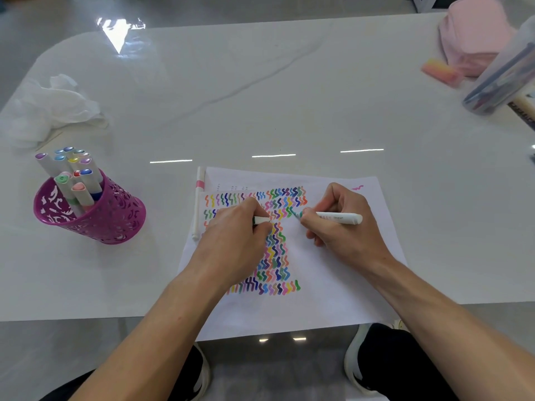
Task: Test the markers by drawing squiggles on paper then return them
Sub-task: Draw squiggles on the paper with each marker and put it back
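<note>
The white-barrelled marker with a green tip [333,218] is in the right hand [344,227], whose fingers [311,224] pinch it near the nib. Its tip touches the white sheet of paper [333,285], just beside the upper rows of multicoloured squiggles [275,244], and the barrel points out to the right. The left hand [237,235] rests on the paper over the squiggles, its fingers curled round a short white piece with a green band [261,219], apparently the marker's cap. Only the end of that piece shows. The paper lies on the glossy white worktop [260,96], and its near edge hangs over the worktop's front.

A second white marker with a pink band [198,204] lies along the paper's left edge. Well to the left stands a purple perforated pen cup [113,218] holding a cluster of white markers with coloured caps [72,175]. Beyond it lies a crumpled white tissue [49,108]. At the far right corner are a pink fabric pouch [474,39], a small orange-pink block [440,72] and a clear plastic tube of pens [500,79] lying tilted.
</note>
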### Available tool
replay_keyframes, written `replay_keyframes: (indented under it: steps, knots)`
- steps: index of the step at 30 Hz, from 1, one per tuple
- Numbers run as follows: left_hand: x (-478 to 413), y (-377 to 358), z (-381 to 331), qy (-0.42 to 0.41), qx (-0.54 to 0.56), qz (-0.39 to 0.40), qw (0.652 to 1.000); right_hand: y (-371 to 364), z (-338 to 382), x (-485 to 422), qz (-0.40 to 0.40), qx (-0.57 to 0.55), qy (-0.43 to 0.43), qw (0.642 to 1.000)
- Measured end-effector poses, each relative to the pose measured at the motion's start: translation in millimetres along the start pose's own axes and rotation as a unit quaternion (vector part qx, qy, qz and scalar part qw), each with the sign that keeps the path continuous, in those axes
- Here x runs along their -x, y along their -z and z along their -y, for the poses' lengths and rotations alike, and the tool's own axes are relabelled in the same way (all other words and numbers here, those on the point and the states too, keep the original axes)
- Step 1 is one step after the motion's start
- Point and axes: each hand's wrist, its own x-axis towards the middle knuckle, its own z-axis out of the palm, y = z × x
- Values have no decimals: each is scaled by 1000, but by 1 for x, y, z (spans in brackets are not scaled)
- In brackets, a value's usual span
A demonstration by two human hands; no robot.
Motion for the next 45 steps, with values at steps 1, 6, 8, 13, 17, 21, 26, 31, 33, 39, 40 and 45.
replay_keyframes:
  steps: [1, 6, 8, 13, 17, 21, 26, 31, 33, 39, 40, 45]
  knots:
    - [0, 0, 0, 0, 0, 0, 1000, 0, -1, 0, 4, 2, 0, 1000]
    - [0, 0, -1, -3, -4, 0, 1000, 0, 2, 1, 19, -10, 8, 1000]
    - [0, 0, -1, -9, -5, -4, 1000, 1, 5, 0, 3, -55, 1, 998]
    - [3, 6, -1, -69, -19, -38, 997, 9, 11, -4, -31, -164, -14, 986]
    - [3, 11, -3, -99, 17, -67, 993, 8, 18, -1, -47, -192, 17, 980]
    - [1, 11, -6, -79, 90, -59, 991, 6, 27, -1, -46, -207, 39, 976]
    - [2, 11, -7, -37, 212, -12, 977, 5, 31, 3, -34, -221, 30, 974]
    - [2, 9, -9, -45, 212, 2, 976, 3, 30, 4, -31, -213, 47, 975]
    - [4, 9, -10, -58, 179, -18, 982, 3, 30, 4, -36, -211, 58, 975]
    - [4, 9, -12, -83, 124, -21, 989, 3, 28, 3, -41, -200, 69, 976]
    - [4, 9, -12, -85, 123, -16, 989, 2, 27, 4, -35, -197, 67, 978]
    - [5, 9, -12, -95, 126, -4, 987, 0, 24, 4, -13, -198, 51, 979]
